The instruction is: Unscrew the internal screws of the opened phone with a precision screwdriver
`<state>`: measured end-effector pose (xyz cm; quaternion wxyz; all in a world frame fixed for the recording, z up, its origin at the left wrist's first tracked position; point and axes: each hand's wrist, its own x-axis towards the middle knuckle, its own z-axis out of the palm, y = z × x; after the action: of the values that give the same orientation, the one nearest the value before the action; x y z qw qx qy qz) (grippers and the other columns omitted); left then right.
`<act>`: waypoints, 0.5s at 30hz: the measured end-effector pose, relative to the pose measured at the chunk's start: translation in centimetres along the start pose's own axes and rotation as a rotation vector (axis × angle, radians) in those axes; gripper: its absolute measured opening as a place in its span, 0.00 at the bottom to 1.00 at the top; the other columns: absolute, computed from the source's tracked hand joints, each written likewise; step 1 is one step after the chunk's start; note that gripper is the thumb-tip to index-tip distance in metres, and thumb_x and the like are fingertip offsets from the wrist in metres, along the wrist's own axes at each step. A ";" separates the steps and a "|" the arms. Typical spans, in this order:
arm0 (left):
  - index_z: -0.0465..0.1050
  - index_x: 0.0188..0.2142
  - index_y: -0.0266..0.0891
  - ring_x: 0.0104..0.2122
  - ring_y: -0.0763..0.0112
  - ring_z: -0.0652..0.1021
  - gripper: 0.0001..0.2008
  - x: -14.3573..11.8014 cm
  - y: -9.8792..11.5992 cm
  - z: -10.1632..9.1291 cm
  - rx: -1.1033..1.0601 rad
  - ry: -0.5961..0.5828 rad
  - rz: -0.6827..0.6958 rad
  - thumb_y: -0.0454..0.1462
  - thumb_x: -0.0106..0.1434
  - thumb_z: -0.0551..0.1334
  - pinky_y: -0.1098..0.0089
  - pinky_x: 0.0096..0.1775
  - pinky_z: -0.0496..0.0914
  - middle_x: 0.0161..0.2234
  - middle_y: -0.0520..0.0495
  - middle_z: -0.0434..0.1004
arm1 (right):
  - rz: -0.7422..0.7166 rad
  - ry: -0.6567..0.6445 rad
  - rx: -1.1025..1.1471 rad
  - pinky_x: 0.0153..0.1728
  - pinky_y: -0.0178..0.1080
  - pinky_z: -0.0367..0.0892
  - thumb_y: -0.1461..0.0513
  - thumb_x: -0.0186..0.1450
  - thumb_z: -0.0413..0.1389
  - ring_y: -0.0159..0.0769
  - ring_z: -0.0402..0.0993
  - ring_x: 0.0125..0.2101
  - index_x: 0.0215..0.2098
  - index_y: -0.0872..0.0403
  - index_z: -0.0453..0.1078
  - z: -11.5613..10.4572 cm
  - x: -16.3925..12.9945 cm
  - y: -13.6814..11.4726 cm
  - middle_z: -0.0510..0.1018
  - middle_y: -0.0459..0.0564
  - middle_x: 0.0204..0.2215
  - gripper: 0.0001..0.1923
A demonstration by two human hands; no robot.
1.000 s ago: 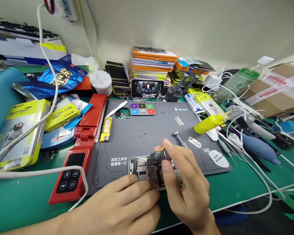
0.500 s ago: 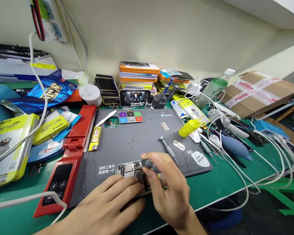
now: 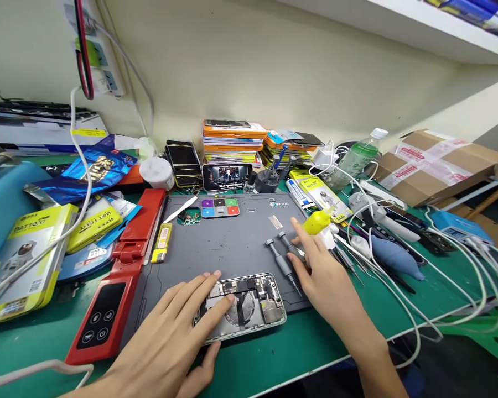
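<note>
**Hands on opened phone at cluttered bench**

Bench (image 3: 357,337), green-topped, strewn from edge to edge. Cardboard box (image 3: 435,166) far right, taped, against the wall. Grey mat (image 3: 232,243) centre, lying flat on the bench. Red device (image 3: 120,282) along the mat's left edge, button panel at the near end. Yellow battery boxes (image 3: 20,254) further left, with a white cable (image 3: 81,182) draped over them. Stack of orange cases (image 3: 232,138) at the back wall, a small phone (image 3: 227,176) propped in front with its screen lit. Tangle of white cables to the right of the mat.

Left hand (image 3: 178,331) at the mat's near edge, fingers spread, fingertips pressed flat on the opened phone (image 3: 249,304). Phone back-up with circuit boards and a round coil exposed, lying on the mat's near edge, just left of the right hand.

Right hand (image 3: 323,276) stretched out over the mat's right side, fingers loosely extended, fingertips touching a screwdriver (image 3: 292,250); gripped or merely touched, cannot tell. Second screwdriver (image 3: 280,265) lying just beside the first, between phone and right hand. Yellow bottle (image 3: 317,221) just beyond the fingertips. Yellow lighter (image 3: 162,242) near the mat's left edge. Coloured screw tray (image 3: 219,207) at the mat's far end.
</note>
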<state>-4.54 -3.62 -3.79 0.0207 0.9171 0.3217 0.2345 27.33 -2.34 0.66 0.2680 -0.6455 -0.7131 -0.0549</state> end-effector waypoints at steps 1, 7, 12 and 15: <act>0.68 0.70 0.46 0.64 0.47 0.74 0.27 0.0 0.0 0.0 -0.008 -0.005 -0.003 0.37 0.73 0.58 0.48 0.58 0.77 0.73 0.39 0.66 | -0.017 -0.009 -0.024 0.31 0.42 0.77 0.59 0.77 0.54 0.43 0.83 0.37 0.75 0.47 0.62 0.1 0.0 0.0 0.83 0.54 0.47 0.28; 0.69 0.69 0.49 0.59 0.47 0.75 0.28 -0.3 -0.1 0.0 -0.039 -0.031 -0.012 0.39 0.70 0.63 0.48 0.56 0.76 0.69 0.43 0.72 | -0.087 0.026 -0.070 0.50 0.50 0.76 0.54 0.79 0.53 0.46 0.81 0.46 0.51 0.51 0.81 0.1 0.3 -1.0 0.82 0.54 0.45 0.16; 0.68 0.69 0.49 0.58 0.48 0.76 0.32 -0.3 -0.1 0.0 -0.065 -0.066 0.041 0.39 0.67 0.68 0.48 0.55 0.78 0.67 0.43 0.74 | -0.057 -0.041 -0.047 0.35 0.43 0.75 0.51 0.77 0.56 0.43 0.83 0.39 0.44 0.50 0.81 0.3 0.2 -2.2 0.83 0.50 0.38 0.15; 0.69 0.68 0.48 0.59 0.45 0.76 0.32 -0.1 0.0 -0.4 -0.105 -0.100 0.039 0.39 0.66 0.70 0.44 0.56 0.78 0.68 0.42 0.73 | 0.004 -0.047 -0.003 0.30 0.40 0.74 0.51 0.76 0.57 0.40 0.84 0.35 0.40 0.49 0.80 0.3 0.6 -2.4 0.84 0.48 0.37 0.14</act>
<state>-4.77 -3.70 -3.50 0.0803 0.9315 0.2896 0.2051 24.97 -2.04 1.32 0.2502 -0.6485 -0.7178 -0.0405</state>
